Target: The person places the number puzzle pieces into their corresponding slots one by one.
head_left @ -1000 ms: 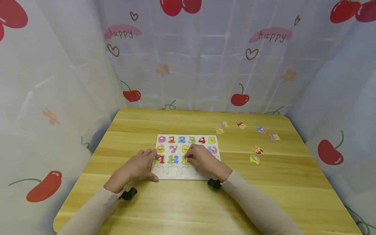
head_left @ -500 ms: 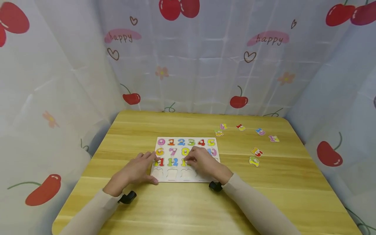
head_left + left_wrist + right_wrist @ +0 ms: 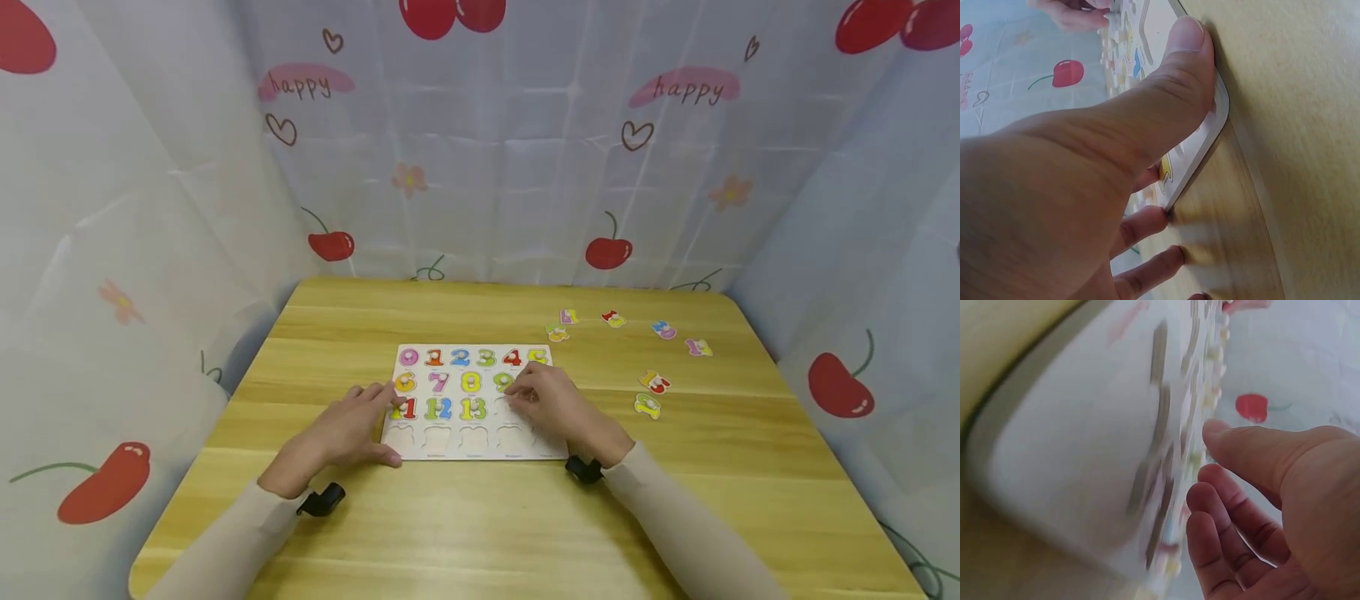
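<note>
A wooden number puzzle board lies flat on the table. Pegged number pieces sit in its upper rows, with the 13 piece in the third row beside the 12 piece. Bare recesses show along the bottom row and right of the 13. My left hand rests at the board's left side; its thumb lies on the near corner and its other fingers spread along the edge. Over the right part of the board hovers my right hand, fingers bent loosely, thumb apart from them, nothing held. It hides several slots.
Loose number pieces lie on the wooden table to the right, among them a red-and-yellow 15 and a green-yellow piece. More, such as a blue-and-purple piece, lie farther back. A cherry-print curtain encloses the table.
My right hand has let go of the 13 piece, which stays in its slot, and has moved right, uncovering the 9. My left hand keeps its place on the board.
</note>
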Demonstrator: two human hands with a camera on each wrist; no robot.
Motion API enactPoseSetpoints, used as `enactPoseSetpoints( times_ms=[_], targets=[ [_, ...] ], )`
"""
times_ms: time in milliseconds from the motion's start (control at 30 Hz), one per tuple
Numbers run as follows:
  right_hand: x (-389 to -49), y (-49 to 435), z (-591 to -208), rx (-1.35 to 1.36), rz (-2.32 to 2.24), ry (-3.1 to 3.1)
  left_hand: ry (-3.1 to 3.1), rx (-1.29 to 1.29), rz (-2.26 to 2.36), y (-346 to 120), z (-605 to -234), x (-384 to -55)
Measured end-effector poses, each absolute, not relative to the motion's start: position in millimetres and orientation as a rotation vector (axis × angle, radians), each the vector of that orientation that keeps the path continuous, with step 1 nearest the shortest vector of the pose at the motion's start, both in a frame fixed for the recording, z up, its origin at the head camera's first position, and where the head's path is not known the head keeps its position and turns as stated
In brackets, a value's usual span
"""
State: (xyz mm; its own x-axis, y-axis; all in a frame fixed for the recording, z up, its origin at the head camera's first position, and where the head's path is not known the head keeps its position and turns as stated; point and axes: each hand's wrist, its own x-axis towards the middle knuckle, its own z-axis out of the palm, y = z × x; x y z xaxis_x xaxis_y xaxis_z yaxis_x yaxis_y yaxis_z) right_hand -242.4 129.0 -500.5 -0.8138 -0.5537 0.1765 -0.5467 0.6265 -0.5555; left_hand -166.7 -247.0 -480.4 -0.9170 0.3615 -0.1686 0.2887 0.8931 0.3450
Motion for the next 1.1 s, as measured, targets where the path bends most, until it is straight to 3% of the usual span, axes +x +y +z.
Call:
enactPoseSetpoints(
  times_ms=[633,1100],
  targets=[
    [-283.8,272.1,-484.5,-0.529,-0.981,3.048,2.833,0.511,0.478,-249.4,-485.2,-167.3],
    [-317.5,368.8,-503.8,-0.321,-0.948,3.198,2.839,0.506,0.487,-250.1,-488.5,-167.0]
  ],
)
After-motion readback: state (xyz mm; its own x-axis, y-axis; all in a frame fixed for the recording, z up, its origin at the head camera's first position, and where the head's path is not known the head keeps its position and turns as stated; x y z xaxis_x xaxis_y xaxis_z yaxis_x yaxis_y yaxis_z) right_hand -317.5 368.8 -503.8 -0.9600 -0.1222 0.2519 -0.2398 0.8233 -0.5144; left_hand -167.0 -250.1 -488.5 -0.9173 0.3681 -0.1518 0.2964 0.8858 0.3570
